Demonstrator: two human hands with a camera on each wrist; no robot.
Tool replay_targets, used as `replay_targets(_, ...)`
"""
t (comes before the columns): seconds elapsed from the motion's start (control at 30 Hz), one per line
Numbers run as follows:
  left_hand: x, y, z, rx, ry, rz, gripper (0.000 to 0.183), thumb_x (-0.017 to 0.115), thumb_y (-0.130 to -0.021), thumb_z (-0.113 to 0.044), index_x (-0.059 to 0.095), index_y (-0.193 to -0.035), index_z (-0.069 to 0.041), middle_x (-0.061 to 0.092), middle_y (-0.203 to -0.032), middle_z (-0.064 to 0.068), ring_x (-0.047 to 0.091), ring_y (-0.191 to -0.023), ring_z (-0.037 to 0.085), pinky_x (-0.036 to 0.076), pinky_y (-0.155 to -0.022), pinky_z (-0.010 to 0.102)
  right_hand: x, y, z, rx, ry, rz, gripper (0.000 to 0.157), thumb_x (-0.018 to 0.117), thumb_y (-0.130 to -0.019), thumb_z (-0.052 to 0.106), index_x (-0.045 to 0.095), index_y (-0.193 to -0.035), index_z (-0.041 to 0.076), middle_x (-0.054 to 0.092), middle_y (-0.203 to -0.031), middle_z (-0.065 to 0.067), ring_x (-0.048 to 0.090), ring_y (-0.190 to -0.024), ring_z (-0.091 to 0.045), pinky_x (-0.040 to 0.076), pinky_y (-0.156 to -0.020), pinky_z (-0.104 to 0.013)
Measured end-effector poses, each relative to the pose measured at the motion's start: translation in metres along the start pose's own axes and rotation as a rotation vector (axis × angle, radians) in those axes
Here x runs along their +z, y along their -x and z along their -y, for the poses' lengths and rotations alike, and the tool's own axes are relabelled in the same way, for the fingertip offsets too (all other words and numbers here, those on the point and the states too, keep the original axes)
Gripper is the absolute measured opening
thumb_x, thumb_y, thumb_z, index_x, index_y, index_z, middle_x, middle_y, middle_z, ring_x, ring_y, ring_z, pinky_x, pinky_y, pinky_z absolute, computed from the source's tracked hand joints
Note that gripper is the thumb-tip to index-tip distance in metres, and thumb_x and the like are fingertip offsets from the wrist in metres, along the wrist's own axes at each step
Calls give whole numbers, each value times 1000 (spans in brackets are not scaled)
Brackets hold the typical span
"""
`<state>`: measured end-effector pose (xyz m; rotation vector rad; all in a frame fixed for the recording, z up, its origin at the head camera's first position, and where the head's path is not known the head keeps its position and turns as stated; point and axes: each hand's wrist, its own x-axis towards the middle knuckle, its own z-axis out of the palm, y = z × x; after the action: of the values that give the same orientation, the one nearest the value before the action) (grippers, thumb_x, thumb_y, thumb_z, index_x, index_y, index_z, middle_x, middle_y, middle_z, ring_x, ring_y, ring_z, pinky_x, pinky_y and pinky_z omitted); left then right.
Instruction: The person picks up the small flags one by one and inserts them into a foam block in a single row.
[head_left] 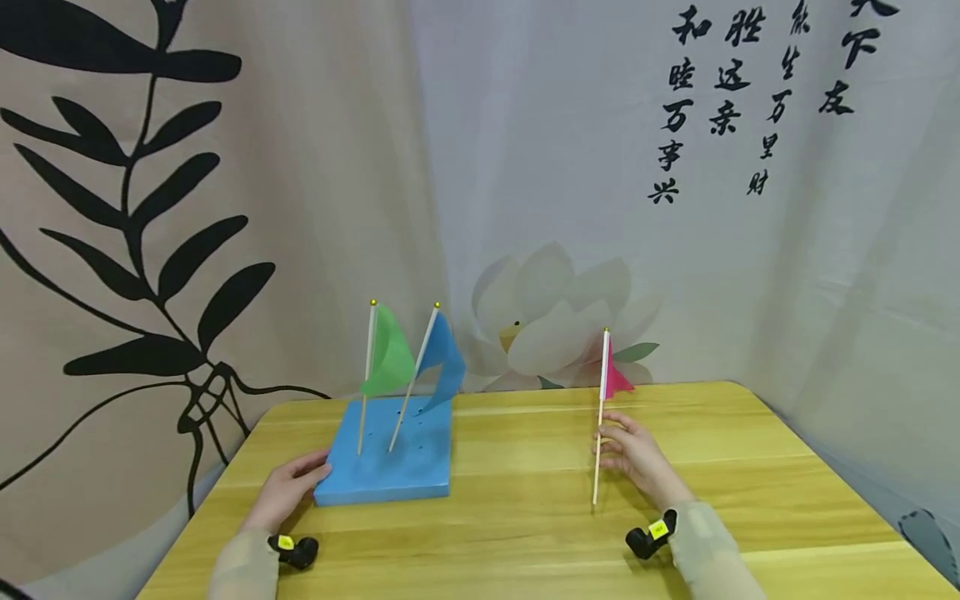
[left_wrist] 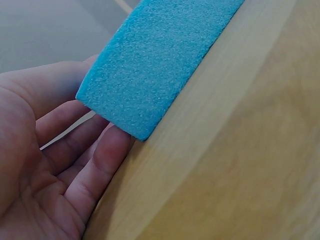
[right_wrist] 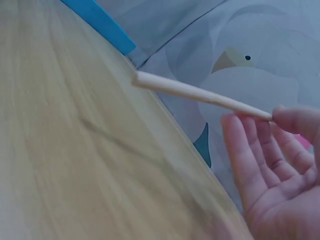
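A blue foam board lies flat toward the left of the table. Two small flags stand in it: a green flag and a blue flag, both on slightly tilted sticks. My left hand holds the board's near left corner, seen close up in the left wrist view with the fingers against its edge. On the right, my right hand pinches the wooden stick of a pink flag between thumb and fingertips. The stick is almost upright, its bare lower end pointing down.
Several small holes dot the board's top. The yellowish wooden table ends at a back edge against a printed curtain with dark leaves and writing. Each wrist carries a small black camera.
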<state>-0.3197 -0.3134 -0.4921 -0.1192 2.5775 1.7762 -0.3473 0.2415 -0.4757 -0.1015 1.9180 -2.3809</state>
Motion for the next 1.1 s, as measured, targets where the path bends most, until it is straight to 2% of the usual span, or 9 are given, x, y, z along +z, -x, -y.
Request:
replay_targets(0.3,-1,-2,0,13,-6,-3,65,65,-94,-35,45,-143,3,44,-143,26,61,-109,24,52,-79,28,7,-5,12,-96,27,-43,27,54,-97,6,48,-124,5,64,-87,-6,65,-74,-21,57,-65,-37)
replay_targets(0.47,-3,1,-1,16,-27,-10,65,64,-95,-35,44,-143,3,43,-143,26,59,-112,26,52,-79,28,14,-6,13,-114,-5,-36,22,54,-98,4,51,-119,10,64,-89,-10,65,-75,-22,57,-65,-39)
replay_targets(0.7,-1,0,-3,18,-31,0,63,62,-96,-33,43,-143,5,42,-143,27,58,-114,28,52,-79,27,25,-10,17,-173,-23,-6,30,56,-98,7,47,-126,5,64,-92,-10,65,-79,-22,57,-66,-38)
replay_targets(0.83,-1,1,-3,12,-29,-2,63,62,-96,-33,43,-143,5,43,-143,28,58,-113,28,53,-79,28,30,-13,25,-203,-27,15,26,56,-99,7,49,-123,9,65,-89,-6,66,-80,-23,57,-68,-40)
replay_targets(1.1,0,-1,-1,5,-15,4,62,63,-96,-30,44,-143,5,43,-143,28,60,-110,27,53,-79,30,40,-18,44,-257,-22,24,24,56,-98,5,50,-120,14,64,-91,-8,67,-79,-22,58,-67,-37)
